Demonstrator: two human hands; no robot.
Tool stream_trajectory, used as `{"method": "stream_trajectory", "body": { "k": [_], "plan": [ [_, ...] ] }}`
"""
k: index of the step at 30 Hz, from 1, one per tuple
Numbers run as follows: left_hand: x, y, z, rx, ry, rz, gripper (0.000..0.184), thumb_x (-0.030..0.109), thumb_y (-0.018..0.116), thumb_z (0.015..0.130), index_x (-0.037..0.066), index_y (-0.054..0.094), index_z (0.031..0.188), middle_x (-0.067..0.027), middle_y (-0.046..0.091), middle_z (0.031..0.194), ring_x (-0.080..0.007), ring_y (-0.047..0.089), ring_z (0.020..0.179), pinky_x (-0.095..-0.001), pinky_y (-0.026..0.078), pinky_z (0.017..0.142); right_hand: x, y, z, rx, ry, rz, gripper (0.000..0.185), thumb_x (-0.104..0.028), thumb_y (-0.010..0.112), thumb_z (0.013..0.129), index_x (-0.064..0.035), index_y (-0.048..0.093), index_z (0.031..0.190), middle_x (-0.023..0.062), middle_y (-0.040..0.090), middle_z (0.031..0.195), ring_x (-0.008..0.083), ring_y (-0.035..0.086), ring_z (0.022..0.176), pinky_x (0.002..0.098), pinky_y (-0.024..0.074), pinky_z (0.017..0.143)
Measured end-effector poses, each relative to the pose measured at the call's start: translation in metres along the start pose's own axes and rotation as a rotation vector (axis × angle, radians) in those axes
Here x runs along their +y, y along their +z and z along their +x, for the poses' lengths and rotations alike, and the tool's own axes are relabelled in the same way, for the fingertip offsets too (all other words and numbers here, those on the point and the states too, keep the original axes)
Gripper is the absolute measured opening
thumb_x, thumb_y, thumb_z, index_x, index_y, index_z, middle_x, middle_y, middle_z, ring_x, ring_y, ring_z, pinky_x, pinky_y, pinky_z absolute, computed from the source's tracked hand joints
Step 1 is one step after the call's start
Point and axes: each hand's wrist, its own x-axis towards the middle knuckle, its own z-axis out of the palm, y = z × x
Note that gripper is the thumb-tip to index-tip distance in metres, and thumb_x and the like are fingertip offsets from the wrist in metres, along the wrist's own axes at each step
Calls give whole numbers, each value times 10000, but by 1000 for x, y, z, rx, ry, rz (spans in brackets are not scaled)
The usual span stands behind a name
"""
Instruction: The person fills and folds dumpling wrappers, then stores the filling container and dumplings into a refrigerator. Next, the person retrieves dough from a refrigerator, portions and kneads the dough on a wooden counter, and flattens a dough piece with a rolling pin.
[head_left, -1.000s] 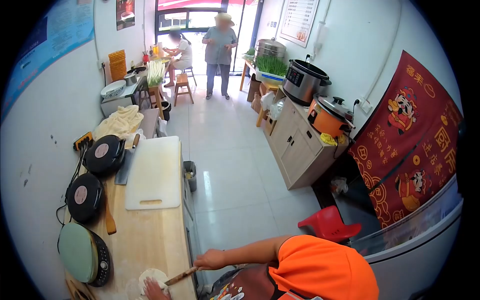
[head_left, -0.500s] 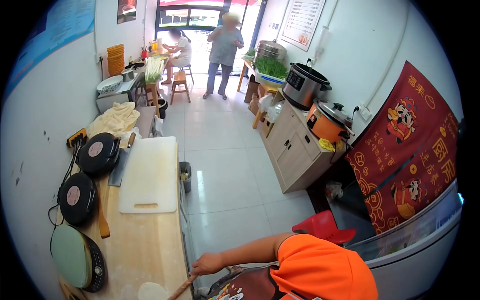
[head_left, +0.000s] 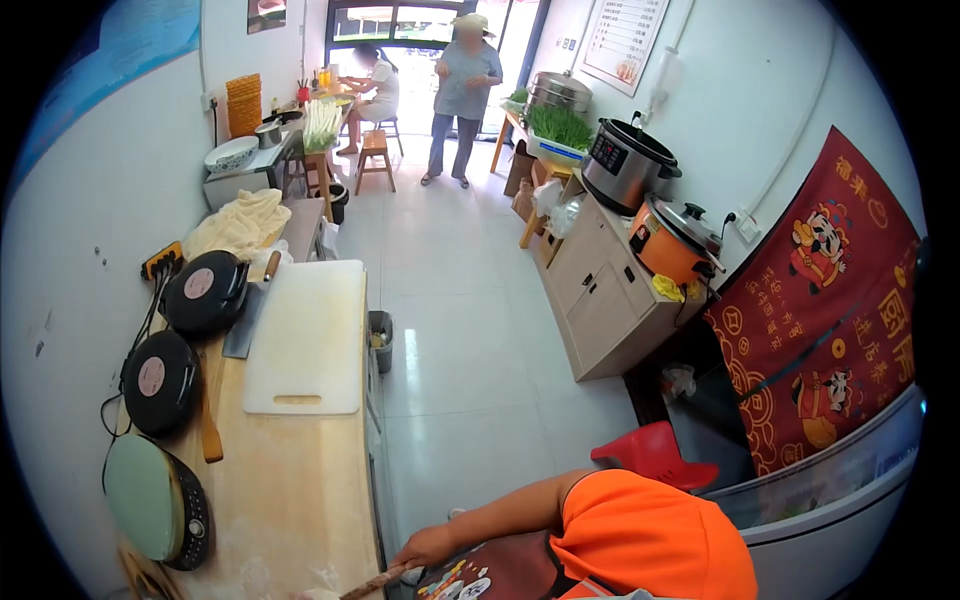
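Note:
My right hand (head_left: 425, 548) is closed round one end of a wooden rolling pin (head_left: 372, 584), at the near right edge of the wooden table (head_left: 290, 480). The pin slants down to the left and runs out of the frame. At the bottom edge, a sliver of pale dough (head_left: 320, 593) shows beside the pin, with white flour smears around it. My left hand is out of view below the frame.
A white cutting board (head_left: 305, 340), a cleaver (head_left: 243, 322), a wooden spatula (head_left: 210, 435), two black round pans (head_left: 160, 382) and a green-topped griddle (head_left: 145, 498) occupy the table. A red stool (head_left: 655, 456) stands right. Two people (head_left: 464, 100) are near the door.
My left hand, on the dough a second ago, has gone out of view. The dough has shifted mostly below the frame. The standing person's arms have moved, and the camera view has shifted slightly.

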Motion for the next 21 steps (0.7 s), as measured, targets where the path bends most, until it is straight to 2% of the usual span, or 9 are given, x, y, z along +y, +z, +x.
{"method": "stream_trajectory", "body": {
  "k": [1, 5, 7, 10, 13, 16, 17, 18, 21],
  "plan": [
    [18, -5, 20, -136, -156, 79, 672, 400, 532, 977, -21, 389, 1481, -229, 357, 1553, -397, 312, 1442, -547, 190, 1186, 11, 5, -6, 25, 50, -74, 449, -271, 511, 1007, -159, 484, 1441, 224, 658, 1068, 422, 628, 989, 482, 498, 846],
    [37, 10, 169, 8, -179, 59, 701, 203, 539, 955, 6, 229, 1553, -184, 190, 1638, -327, 139, 1527, -562, 74, 1207, 25, -30, -21, 184, 175, -187, 462, -262, 498, 1011, -177, 452, 1463, 196, 648, 1133, 408, 632, 997, 476, 507, 837],
    [62, -2, 213, 305, 31, 100, 667, 205, 575, 932, 7, 313, 1513, -166, 203, 1637, -328, 144, 1526, -586, 72, 1203, 28, -35, -23, 336, 124, -193, 447, -243, 482, 1014, -174, 459, 1455, 178, 649, 1058, 397, 632, 927, 472, 503, 823],
    [91, -23, 182, 282, 5, 64, 661, 213, 590, 924, 27, 337, 1506, -154, 219, 1634, -320, 145, 1526, -589, 70, 1203, 2, -43, -26, 186, 282, 11, 440, -228, 473, 1014, -160, 464, 1449, 158, 640, 974, 367, 623, 869, 463, 497, 803],
    [68, -12, 104, 66, -353, 118, 575, 221, 588, 935, 9, 430, 1446, -189, 315, 1584, -349, 252, 1485, -568, 156, 1196, 9, -12, -13, 65, 93, 18, 458, -245, 452, 1028, -132, 437, 1471, 137, 636, 949, 315, 624, 885, 426, 484, 835],
    [-11, 38, 39, 256, -601, -377, 475, 218, 528, 969, 3, 501, 1391, -221, 428, 1502, -372, 445, 1354, -524, 313, 1141, -1, 6, 16, 25, -8, 133, 473, -256, 455, 1026, -116, 426, 1477, 166, 646, 1094, 320, 632, 998, 417, 478, 909],
    [2, 23, 24, 540, -720, -625, 425, 222, 472, 987, -14, 543, 1333, -226, 552, 1368, -367, 557, 1196, -495, 419, 1049, -18, 30, 17, 8, -97, 105, 486, -238, 473, 1011, -110, 425, 1477, 184, 619, 1177, 340, 619, 1053, 419, 475, 935],
    [1, 19, -4, 479, -1224, -1321, 427, 277, 431, 1003, -24, 551, 1282, -201, 596, 1310, -327, 559, 1180, -460, 430, 1031, -24, 63, 19, -7, -187, 78, 500, -221, 491, 996, -103, 423, 1477, 203, 593, 1261, 361, 606, 1108, 421, 472, 961],
    [-2, 7, 8, 517, -1093, -1388, 432, 266, 541, 977, -39, 539, 1283, -214, 625, 1229, -330, 620, 1092, -433, 503, 925, -59, 19, 51, 14, -91, -119, 518, -93, 517, 915, -117, 468, 1430, 238, 577, 1239, 430, 582, 1110, 461, 486, 946]
  ]
}}
